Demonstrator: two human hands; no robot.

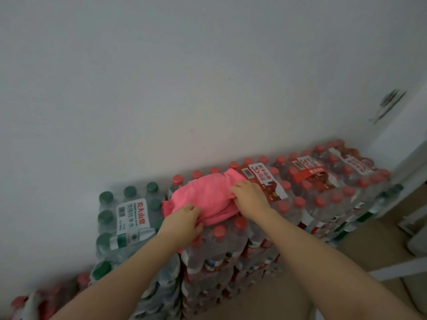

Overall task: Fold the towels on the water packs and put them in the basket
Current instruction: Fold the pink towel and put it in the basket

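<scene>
Pink terry cloth, a single towel (208,197), lies bunched lengthwise on top of the red-capped water packs (300,199), which are stacked in shrink-wrapped layers against a pale wall (184,77). The left hand (184,221) has its fingers curled round the towel's near left end, where the fabric hangs over the edge of the stack. The right hand (250,196) rests on the towel's right end with its fingers bent into the cloth, pinching a fold just beside a red and white pack label (263,181). Both bare forearms reach in from the lower edge of the view. Left of the towel stands a lower stack of green-capped water packs (129,218) with a white label, touching the red-capped stack. More red caps (46,296) show blurred at the bottom left corner.
</scene>
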